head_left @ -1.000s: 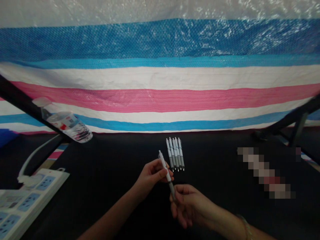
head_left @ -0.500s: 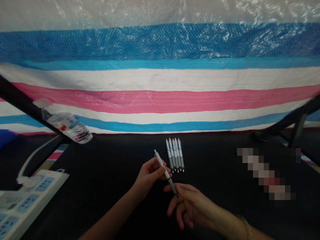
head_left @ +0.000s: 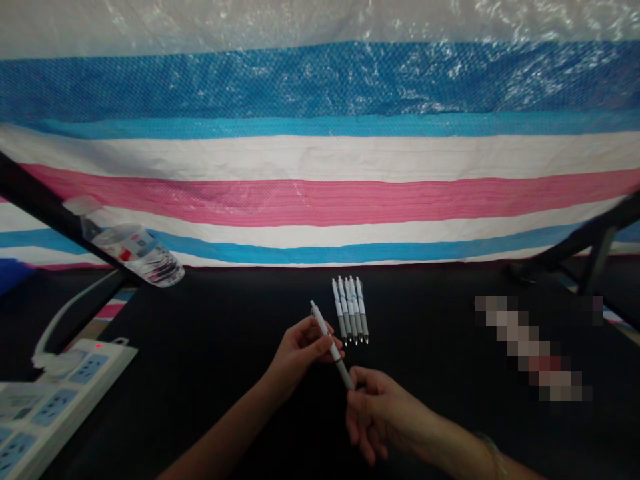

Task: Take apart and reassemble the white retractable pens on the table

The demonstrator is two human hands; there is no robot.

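Note:
A white pen with a grey grip (head_left: 335, 350) slants down to the right between my two hands. My left hand (head_left: 303, 350) pinches its white barrel between thumb and fingers. At the lower end, the thumb and forefinger of my right hand (head_left: 375, 407) close on the pen's tip, which their fingertips hide. Just beyond my left hand, several similar white and grey pens (head_left: 350, 310) lie side by side on the black table (head_left: 425, 320), tips toward me.
A clear plastic bottle (head_left: 145, 257) leans at the back left. A white power strip (head_left: 70, 393) with a plugged-in cable is at the left edge. A pixelated object (head_left: 530, 350) lies on the right. Striped sheeting (head_left: 320, 200) hangs behind the table.
The fingers of my right hand, which were spread near the pen's lower end, have closed on its tip. My left hand and the pen have barely moved.

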